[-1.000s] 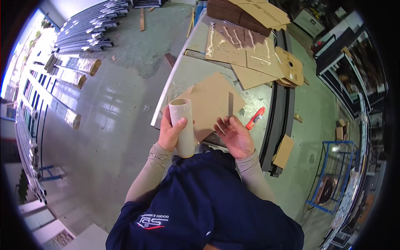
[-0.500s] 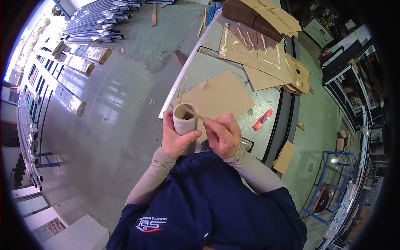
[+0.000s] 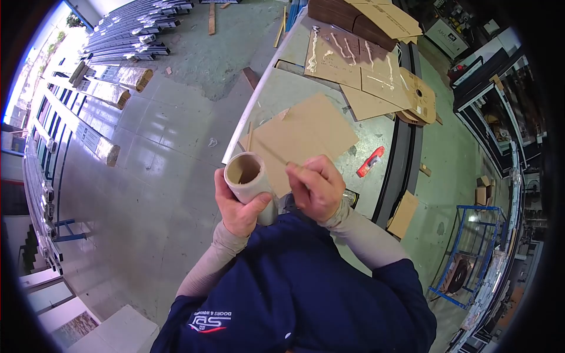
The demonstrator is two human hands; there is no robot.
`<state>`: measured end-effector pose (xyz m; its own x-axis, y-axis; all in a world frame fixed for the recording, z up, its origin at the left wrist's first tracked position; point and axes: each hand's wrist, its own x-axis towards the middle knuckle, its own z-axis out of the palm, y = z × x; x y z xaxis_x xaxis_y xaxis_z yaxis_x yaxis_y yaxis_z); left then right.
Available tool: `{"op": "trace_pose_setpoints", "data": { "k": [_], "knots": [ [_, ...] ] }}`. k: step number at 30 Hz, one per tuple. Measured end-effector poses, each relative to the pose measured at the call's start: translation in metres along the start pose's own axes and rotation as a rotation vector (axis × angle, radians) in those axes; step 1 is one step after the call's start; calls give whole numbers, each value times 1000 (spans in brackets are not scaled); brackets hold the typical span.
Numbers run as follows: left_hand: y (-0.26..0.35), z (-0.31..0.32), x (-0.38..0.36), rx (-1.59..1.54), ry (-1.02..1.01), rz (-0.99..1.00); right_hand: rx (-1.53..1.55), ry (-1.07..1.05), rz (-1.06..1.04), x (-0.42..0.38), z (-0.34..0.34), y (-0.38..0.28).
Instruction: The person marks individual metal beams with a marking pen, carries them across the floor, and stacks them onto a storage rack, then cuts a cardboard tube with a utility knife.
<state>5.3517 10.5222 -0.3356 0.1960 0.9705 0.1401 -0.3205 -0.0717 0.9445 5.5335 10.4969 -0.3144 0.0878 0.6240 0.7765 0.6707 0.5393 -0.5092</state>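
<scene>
My left hand (image 3: 238, 207) is wrapped round a pale cardboard tube (image 3: 256, 189), tilted with its round mouth facing up. Inside the mouth some brownish bits show, too dark to make out. To the right, my right hand (image 3: 318, 189) is closed in a pinch on a thin strip (image 3: 279, 157), which points up and left, apart from the tube. Beneath it on the table lies a flat cardboard sheet (image 3: 321, 126); against its similar colour the strip's far end is hard to see.
A red utility knife (image 3: 370, 162) rests on the table (image 3: 368, 191) to the right. Farther back are cardboard pieces (image 3: 335, 62) with white squiggles of paste. A blue metal frame (image 3: 471, 253) stands on the floor at right, and bundled profiles (image 3: 132, 29) lie at far left.
The tube in my left hand has moved left and slightly down, away from the strip. The strip, which crossed the tube's mouth before, is now beside it in my right hand.
</scene>
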Motion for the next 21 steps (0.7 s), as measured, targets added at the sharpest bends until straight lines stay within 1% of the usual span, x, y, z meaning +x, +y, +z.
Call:
{"op": "trace_pose_setpoints", "data": {
  "k": [2,4,6,10,12,13,16,17,20,21],
  "knots": [
    [0,1,4,37,0,18,71,-27,-65,7,1,-11],
    [3,6,4,-44,-12,17,115,-61,-109,10,3,-16],
    [6,8,4,-101,-11,-11,113,-96,-103,10,3,-15],
    [0,2,2,-72,-23,-14,87,-120,-106,5,6,-3],
    [5,6,0,-196,-7,-101,42,-115,-102,-1,11,7],
    [7,8,-2,-257,2,-146,11,-134,-59,-4,11,9],
    [3,1,-2,-209,-125,-6,-51,-133,132,-18,17,23],
    [4,0,-2,-203,-114,-29,-46,-122,157,-23,15,20],
    [-4,-6,-1,-160,-53,-53,23,-31,26,-3,12,-5],
    [-5,-6,-2,-122,-22,-48,56,-46,-18,2,9,-9]
  ]
}}
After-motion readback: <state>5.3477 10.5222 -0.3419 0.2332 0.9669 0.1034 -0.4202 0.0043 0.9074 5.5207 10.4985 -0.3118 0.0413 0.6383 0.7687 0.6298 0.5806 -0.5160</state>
